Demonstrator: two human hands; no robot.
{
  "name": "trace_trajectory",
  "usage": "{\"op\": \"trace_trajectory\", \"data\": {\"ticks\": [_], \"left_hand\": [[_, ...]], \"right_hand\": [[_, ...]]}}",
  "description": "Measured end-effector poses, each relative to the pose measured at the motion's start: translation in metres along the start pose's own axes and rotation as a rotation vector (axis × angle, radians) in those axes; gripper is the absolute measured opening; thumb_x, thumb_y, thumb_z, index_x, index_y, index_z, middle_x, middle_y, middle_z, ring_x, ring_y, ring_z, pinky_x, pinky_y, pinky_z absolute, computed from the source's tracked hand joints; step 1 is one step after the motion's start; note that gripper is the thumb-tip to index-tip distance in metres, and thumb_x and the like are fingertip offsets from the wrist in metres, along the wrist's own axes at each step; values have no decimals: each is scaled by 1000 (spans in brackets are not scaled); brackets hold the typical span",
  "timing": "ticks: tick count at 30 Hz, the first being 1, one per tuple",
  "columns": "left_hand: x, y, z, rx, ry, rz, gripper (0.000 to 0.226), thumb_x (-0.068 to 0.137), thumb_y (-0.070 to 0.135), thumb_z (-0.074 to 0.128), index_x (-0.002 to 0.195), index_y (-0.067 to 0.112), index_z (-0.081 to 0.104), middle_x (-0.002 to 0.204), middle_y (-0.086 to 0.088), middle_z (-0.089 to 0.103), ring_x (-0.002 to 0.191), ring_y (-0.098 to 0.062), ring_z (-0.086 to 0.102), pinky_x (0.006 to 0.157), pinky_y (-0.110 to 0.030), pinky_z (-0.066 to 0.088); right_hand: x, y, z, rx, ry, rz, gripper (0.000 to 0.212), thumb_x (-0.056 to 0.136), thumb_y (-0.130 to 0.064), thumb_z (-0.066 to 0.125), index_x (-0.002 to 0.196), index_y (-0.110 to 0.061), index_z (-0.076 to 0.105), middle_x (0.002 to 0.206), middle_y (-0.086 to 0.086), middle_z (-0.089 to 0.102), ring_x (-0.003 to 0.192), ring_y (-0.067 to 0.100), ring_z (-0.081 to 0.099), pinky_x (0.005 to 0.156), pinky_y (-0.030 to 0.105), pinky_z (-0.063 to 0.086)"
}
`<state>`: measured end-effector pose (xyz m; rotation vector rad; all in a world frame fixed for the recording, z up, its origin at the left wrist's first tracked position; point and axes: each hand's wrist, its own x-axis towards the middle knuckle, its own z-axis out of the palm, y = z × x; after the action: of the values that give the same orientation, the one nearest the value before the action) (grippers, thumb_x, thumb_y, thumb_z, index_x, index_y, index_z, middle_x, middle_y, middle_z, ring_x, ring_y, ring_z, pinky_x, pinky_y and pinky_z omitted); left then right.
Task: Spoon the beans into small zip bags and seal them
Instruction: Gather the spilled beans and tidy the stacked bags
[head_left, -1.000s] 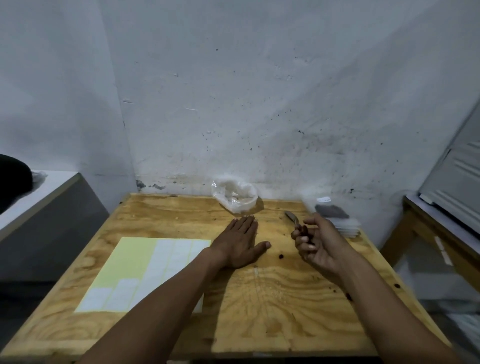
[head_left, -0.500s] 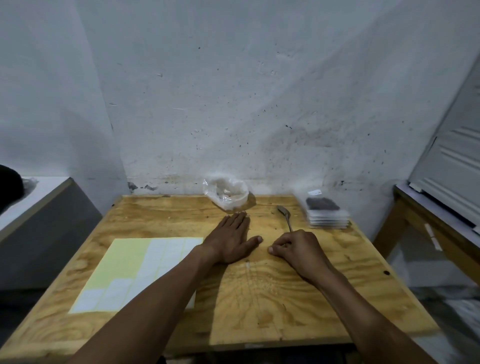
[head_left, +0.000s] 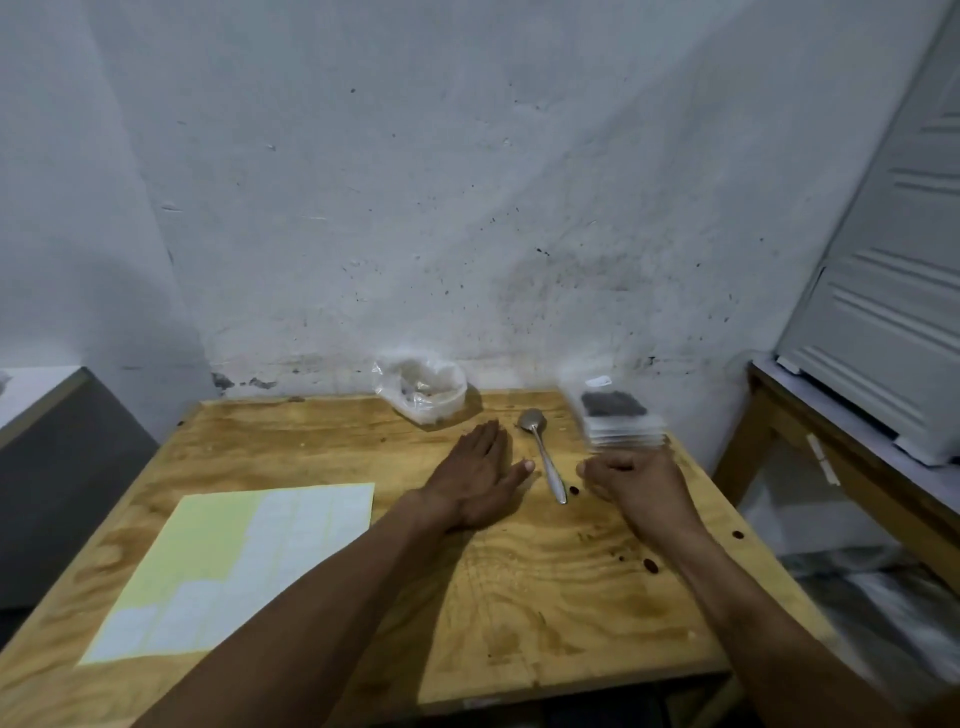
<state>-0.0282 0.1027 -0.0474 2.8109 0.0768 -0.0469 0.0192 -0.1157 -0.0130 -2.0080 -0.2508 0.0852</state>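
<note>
Beans (head_left: 610, 404) sit in soft, slippery bags (head_left: 626, 434) at 12 o'clock from the curled, empty right hand (head_left: 636, 480); pinch the top edge.

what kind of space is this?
Probably a bare back room or storeroom used for packing: a raw plywood table against a stained white wall, with a stack of small filled bags and a label sheet.

Left hand (head_left: 475, 480) flat, palm down, fingers extended. Right hand (head_left: 631, 480) curled into loose fist.
</note>
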Motion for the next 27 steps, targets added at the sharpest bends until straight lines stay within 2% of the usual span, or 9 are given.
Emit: {"op": "trace_trajectory", "data": {"ticks": [4, 8, 11, 13, 15, 17, 21, 24, 27], "left_hand": [[3, 0, 8, 87, -19, 17, 81, 103, 62, 16, 161, 7, 1, 169, -12, -7, 156, -22, -9, 127, -39, -5], [2, -2, 8, 94, -8, 26, 81, 103, 62, 17, 161, 8, 2, 169, -13, -6, 156, -22, -8, 126, -38, -5], [-1, 1, 8, 83, 19, 15, 80, 104, 60, 19, 161, 6, 6, 169, -14, -1, 157, -24, -4, 126, -37, -4], [-5, 5, 7, 65, 88, 12, 78, 105, 58, 22, 161, 5, 10, 169, -15, 3, 157, -25, 1, 126, -37, -2], [-10, 10, 4, 51, 181, 42, 77, 105, 58, 24, 161, 7, 10, 170, -13, 1, 157, -23, -1, 125, -34, -5], [-14, 22, 3, 41, 236, 121, 80, 103, 61, 26, 161, 10, 5, 170, -10, -6, 156, -20, -7, 124, -31, -11], [-5, 63, 3, 16, 145, 299, 87, 100, 67, 29, 162, 13, -2, 169, -6, -12, 155, -17, -12, 121, -27, -13], [1, 88, 11, 16, -37, 375, 89, 100, 67, 31, 162, 14, -5, 168, -3, -16, 155, -15, -13, 117, -24, -11], [7, 91, 26, 80, -127, 388, 85, 102, 66, 25, 162, 12, -2, 169, -5, -14, 156, -16, -11, 122, -28, -6]], "right_hand": [[-1, 7, 5, -318, -93, -87, 16, 78, -33, 85, 91, -25, 83, 88, -13, 77, 82, -4, 66, 67, 12, 46], [2, 7, 7, -355, -91, -106, 5, 83, -25, 80, 83, -23, 84, 82, -10, 78, 82, 3, 70, 70, 20, 51], [7, 1, 1, 89, -104, 116, 14, 84, -19, 78, 74, -11, 75, 61, -2, 68, 56, 12, 63, 54, 27, 50], [10, -3, -15, 557, -155, 370, 21, 92, -15, 66, 73, -10, 59, 51, -3, 43, 36, 8, 36, 33, 20, 27], [13, -6, -36, 912, -200, 527, 19, 94, -15, 52, 75, -13, 47, 55, -3, 38, 33, 5, 28, 29, 17, 17], [10, -2, -56, 1006, -188, 556, 8, 84, -13, 47, 76, -12, 45, 60, 2, 43, 34, 7, 30, 28, 16, 18], [-1, 15, -72, 519, 22, 409, 22, 95, -19, 58, 82, -3, 67, 63, 1, 46, 38, 9, 30, 33, 21, 22], [-14, 25, -75, 145, 153, 254, 17, 86, -25, 77, 86, -8, 81, 67, -2, 63, 57, 13, 55, 56, 27, 43], [-25, 31, -75, -90, 125, 106, 15, 80, -30, 83, 86, -17, 83, 83, -5, 78, 86, 11, 72, 81, 33, 58]]}}
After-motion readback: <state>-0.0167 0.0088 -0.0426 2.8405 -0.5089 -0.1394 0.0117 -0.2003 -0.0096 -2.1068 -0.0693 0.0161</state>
